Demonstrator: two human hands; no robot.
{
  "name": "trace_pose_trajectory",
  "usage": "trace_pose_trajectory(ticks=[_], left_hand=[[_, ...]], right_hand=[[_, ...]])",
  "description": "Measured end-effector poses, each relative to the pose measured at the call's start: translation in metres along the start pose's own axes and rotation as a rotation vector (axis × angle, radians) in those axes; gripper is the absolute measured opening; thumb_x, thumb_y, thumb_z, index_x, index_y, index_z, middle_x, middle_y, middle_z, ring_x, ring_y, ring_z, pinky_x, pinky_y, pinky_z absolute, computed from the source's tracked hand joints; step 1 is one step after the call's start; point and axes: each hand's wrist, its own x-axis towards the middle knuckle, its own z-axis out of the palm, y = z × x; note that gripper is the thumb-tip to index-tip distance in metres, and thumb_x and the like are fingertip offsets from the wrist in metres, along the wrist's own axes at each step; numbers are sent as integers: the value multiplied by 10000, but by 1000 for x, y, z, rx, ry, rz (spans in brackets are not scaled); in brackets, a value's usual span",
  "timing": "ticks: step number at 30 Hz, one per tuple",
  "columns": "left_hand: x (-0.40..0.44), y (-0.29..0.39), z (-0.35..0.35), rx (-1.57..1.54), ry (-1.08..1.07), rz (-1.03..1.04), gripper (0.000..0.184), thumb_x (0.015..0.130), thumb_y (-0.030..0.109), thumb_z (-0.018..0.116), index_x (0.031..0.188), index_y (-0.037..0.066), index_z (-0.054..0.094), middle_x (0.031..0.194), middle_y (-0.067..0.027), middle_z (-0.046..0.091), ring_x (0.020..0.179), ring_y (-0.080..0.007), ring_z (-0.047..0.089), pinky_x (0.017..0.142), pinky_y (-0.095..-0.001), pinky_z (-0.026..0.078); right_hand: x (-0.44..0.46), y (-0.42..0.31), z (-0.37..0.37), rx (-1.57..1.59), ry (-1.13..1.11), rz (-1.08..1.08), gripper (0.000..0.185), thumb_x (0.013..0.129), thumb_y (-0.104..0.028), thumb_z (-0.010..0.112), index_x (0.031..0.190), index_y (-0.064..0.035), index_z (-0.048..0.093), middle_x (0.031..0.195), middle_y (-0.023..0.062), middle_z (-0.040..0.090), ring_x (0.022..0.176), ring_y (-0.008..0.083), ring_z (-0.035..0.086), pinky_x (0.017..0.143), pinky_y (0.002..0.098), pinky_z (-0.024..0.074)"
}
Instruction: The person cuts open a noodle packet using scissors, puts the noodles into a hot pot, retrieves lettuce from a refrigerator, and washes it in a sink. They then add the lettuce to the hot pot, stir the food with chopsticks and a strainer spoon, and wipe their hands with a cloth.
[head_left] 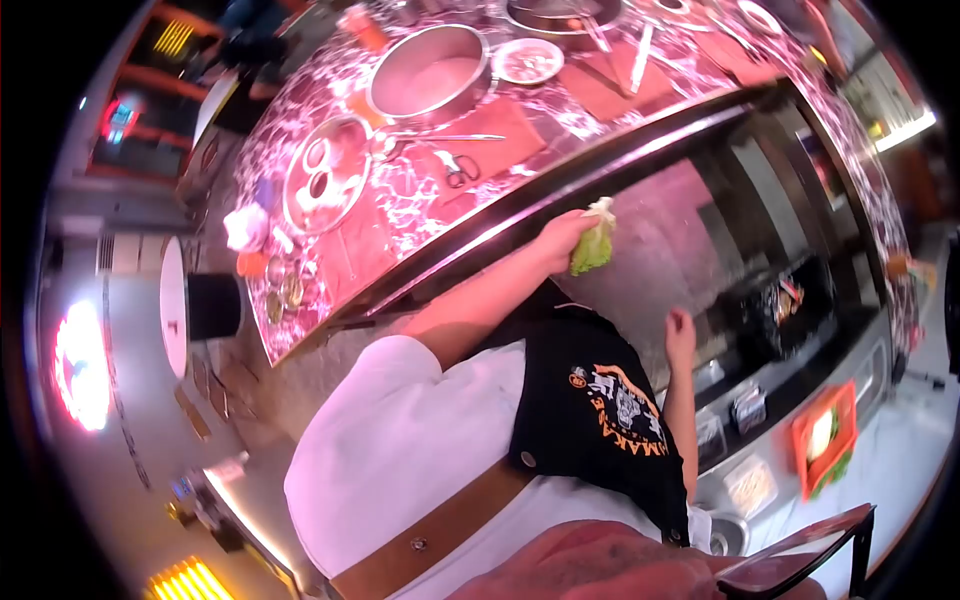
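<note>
My left hand (565, 240) grips a leaf of green lettuce (593, 250) by its pale stem end. The leaf hangs over a wide grey surface (650, 235) set inside the dark-edged counter opening. Lower and to the right, my right hand (681, 330) is held over the near part of the opening, its fingers curled in and nothing visible in them. The two hands are well apart.
The marbled counter (400, 190) bears a large steel pot (428, 75), a round tray (325, 175), scissors (458, 172) and red napkins. A black container (785, 300) and an orange basket of vegetables (825, 440) are on the right. A round stool (173, 308) stands left.
</note>
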Motion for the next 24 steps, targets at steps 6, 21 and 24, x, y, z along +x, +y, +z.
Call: trace_pose_trajectory(ticks=[6,21,24], left_hand=[[-39,89,-116,-10,374,335,268,907,114,509,1162,33,502,1024,-117,602,925,-239,611,842,-405,507],[102,72,-131,267,-73,-308,253,916,69,496,1167,49,481,1118,-124,573,1026,-268,576,852,-410,494],[135,68,-80,442,-204,-371,235,919,70,492,1153,46,490,1106,-122,579,1020,-259,580,852,-404,498]], right_hand=[[-70,186,47,-102,-439,402,203,836,-166,576,977,-26,617,949,172,647,892,304,626,762,410,499],[17,-23,70,-46,252,389,314,837,-242,626,1082,-46,619,959,116,671,896,225,640,786,342,504],[8,-78,52,35,308,370,314,831,-240,637,1081,-52,614,974,123,669,911,245,640,796,349,502]])
